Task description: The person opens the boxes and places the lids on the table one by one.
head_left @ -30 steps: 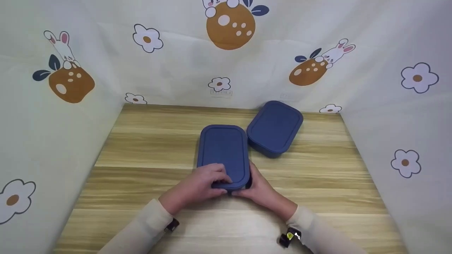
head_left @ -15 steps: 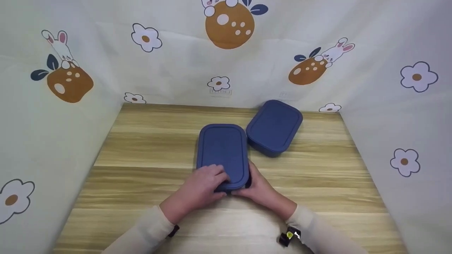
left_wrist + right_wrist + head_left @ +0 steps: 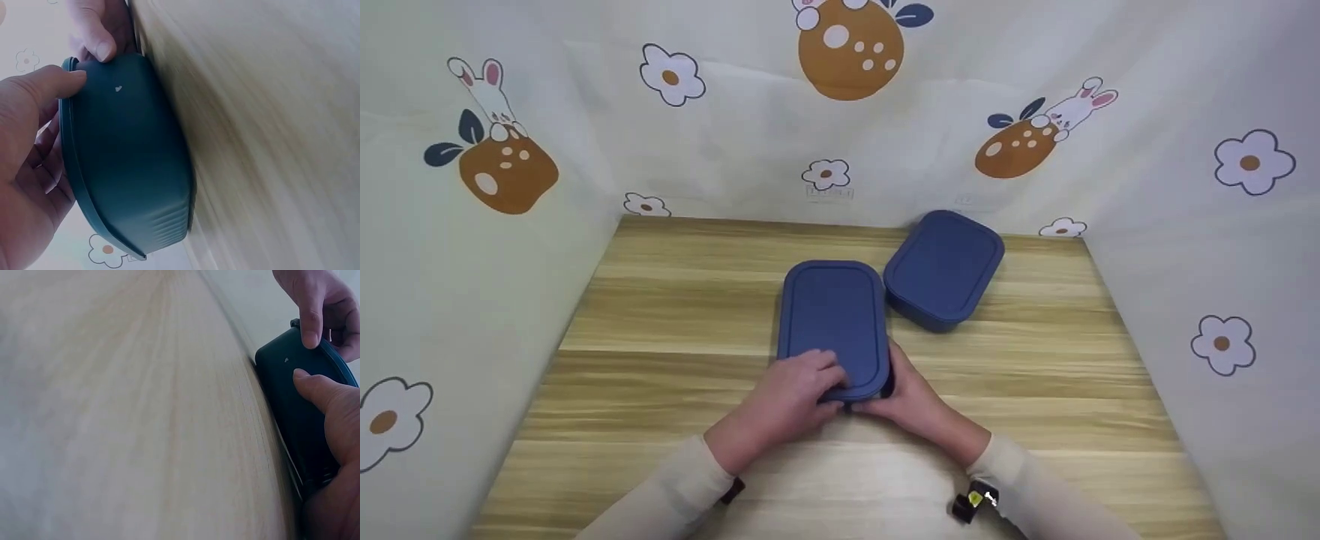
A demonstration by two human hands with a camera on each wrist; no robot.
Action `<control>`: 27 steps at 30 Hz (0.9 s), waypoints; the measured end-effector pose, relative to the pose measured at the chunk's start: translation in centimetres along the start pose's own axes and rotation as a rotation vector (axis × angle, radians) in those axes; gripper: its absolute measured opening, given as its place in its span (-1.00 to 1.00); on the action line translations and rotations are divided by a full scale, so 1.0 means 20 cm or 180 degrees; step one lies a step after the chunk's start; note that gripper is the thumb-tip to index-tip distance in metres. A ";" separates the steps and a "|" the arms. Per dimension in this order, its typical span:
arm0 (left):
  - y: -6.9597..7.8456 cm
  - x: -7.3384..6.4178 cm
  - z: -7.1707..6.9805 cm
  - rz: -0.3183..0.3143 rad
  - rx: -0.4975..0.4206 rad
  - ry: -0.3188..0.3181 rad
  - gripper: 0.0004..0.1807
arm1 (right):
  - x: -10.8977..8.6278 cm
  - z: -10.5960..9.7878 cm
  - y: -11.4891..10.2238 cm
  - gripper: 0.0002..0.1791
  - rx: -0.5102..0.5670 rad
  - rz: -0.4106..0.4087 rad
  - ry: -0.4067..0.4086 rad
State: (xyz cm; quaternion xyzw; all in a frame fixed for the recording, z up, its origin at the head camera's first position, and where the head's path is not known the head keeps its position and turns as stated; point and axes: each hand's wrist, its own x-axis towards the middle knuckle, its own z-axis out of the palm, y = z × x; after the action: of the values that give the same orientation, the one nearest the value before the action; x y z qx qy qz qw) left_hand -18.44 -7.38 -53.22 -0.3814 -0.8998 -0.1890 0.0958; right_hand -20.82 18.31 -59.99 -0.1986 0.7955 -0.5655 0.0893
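Note:
A dark blue lidded lunch box [image 3: 832,315] stands on the wooden table in the head view, its lid on. My left hand [image 3: 787,394] pinches the lid's near edge: its thumb [image 3: 64,83] lies at the rim and its curled fingers are over the lid top. At the box's right near corner my right hand [image 3: 919,401] grips the wall, with its thumb [image 3: 318,388] on the near end. In the wrist views the box [image 3: 124,140] looks teal and bears a small white mark. The right hand's fingers along the far side are mostly hidden.
A second dark blue lunch box [image 3: 945,270], also lidded, stands turned at an angle just behind and right of the first. Pale printed cloth walls [image 3: 735,142] rise at the table's back and sides. Wood-grain tabletop [image 3: 675,315] surrounds the boxes.
My left fingers have curled in more at the lid's near edge, and the left wrist has shifted slightly. The right hand and both boxes look unmoved.

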 end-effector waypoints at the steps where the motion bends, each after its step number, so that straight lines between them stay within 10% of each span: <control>1: 0.00 0.00 -0.01 -0.0018 -0.0001 -0.0010 -0.77 | 0.00 0.00 0.00 0.41 -0.0009 0.0001 0.0005; 19: 0.05 0.04 -0.08 0.0059 0.0466 -0.0179 -0.80 | -0.01 -0.01 0.00 0.38 -0.0066 0.0029 0.0052; 27: 0.04 0.04 -0.11 0.0164 0.0317 0.0176 -0.75 | -0.01 -0.01 0.00 0.32 -0.0094 0.0026 0.0040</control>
State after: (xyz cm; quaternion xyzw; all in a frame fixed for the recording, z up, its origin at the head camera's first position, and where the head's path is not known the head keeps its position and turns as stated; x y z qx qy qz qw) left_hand -18.35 -7.27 -50.72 -0.3938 -0.8950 -0.1519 0.1444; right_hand -20.61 18.49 -59.88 -0.1931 0.8051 -0.5546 0.0837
